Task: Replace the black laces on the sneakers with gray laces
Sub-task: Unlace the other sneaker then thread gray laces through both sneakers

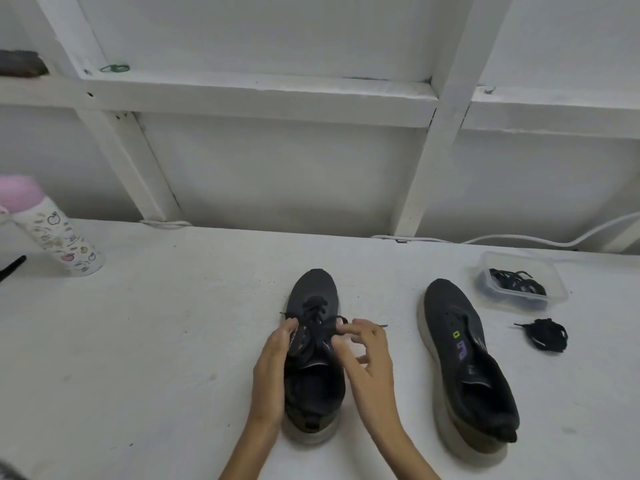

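Hands sit nearest: the left hand [273,362] curls round the side of the laced sneaker [313,289], and the right hand [369,351] pinches its black lace [313,311] by the top eyelets, the crossings at eleven o'clock of those fingertips [341,332]. The unlaced sneaker [464,358] lies at three o'clock, a tub [558,289] at one o'clock, and a loose lace [545,336] beyond. A hard tug may snag an eyelet or drag the shoe.

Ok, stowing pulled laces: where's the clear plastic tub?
Head view, far right: the clear plastic tub sits by the unlaced dark sneaker's toe, beyond the black lace bundle.
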A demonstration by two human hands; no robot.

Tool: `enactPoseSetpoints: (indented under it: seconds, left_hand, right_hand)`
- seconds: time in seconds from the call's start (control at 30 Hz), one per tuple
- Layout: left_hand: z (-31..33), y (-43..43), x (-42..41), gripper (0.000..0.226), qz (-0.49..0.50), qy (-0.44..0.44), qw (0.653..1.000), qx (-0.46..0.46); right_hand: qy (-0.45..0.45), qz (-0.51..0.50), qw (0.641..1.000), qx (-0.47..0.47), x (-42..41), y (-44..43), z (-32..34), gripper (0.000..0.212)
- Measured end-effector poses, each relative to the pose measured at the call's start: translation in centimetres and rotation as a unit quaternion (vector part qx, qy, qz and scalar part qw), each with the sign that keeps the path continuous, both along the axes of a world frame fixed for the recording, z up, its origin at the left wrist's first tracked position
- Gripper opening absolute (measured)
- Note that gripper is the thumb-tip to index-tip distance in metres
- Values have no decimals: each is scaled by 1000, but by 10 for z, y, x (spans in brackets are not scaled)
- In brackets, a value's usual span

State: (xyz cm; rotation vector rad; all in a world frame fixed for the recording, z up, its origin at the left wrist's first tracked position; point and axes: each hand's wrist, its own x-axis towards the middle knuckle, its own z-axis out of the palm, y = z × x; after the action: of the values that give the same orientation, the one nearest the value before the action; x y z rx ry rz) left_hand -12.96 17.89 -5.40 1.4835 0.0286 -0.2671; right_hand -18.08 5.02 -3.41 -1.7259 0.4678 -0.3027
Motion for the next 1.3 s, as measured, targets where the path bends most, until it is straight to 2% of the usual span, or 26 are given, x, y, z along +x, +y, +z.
enactPoseSetpoints:
  seconds: [0.03,0.13,0.23,0.3,0.37,0.5,0.6,0.67,0.73,0.8,0.87,0.93,0.97,1.03,1.1,1.17,1.2,1.3]
  left_hand:
    - [2,3,-1,57,-21,-26,999,10]
    - [-1,10,-4,60,-82,-107,988,69]
    - [-7,12,-4,53,-78,-148,980,110]
    - [-6,12,-1,49,-74,-154,977,124]
    - [-5,14,3,47,-76,-165,973,141]
    - [-4,17,6,52,-83,-151,973,156]
    - [-5,17,5,52,-83,-148,973,158]
    - [-3,17,5,48,-78,-152,972,160]
    - [2,15,6,40,-69,-145,976,148]
    - [7,14,6,30,-62,-136,979,137]
    - [13,13,7,20,-56,-123,983,126]
    - [20,14,14,11,-53,-110,986,111]
    - [26,15,18,8,-59,-107,987,104]
    - [41,17,29,15,-68,-106,989,82]
    - [59,19,41,17,-47,-96,994,38]
    - [70,20,51,8,-17,-77,997,-4]
    - [71,20,55,13,-10,-68,998,-13]
    - [60,23,56,49,-5,-63,998,27]
  right_hand:
    - [-1,8,999,-37,0,-2,6,12]
    - [33,67,990,-123,7,-5,14,14]
    - [57,88,978,-178,20,-10,20,14]
    - [60,108,975,-183,31,-15,28,15]
    - [50,132,979,-150,44,-21,44,15]
    - [-59,111,991,46,82,-40,103,18]
    - [-176,96,968,147,103,-53,150,15]
    - [-208,99,960,158,111,-55,161,11]
    - [-167,102,973,119,113,-55,154,10]
    - [-81,101,991,-26,109,-60,133,24]
    - [5,150,979,-140,97,-65,107,19]
    - [78,234,957,-156,80,-67,83,8]
    - [112,269,945,-152,71,-65,73,7]
    - [164,314,923,-147,56,-59,59,15]
    - [177,313,920,-154,45,-48,49,19]
    - [166,264,931,-189,39,-36,40,22]
    - [157,236,936,-209,38,-30,37,23]
    - [130,195,932,-277,35,-19,33,22]
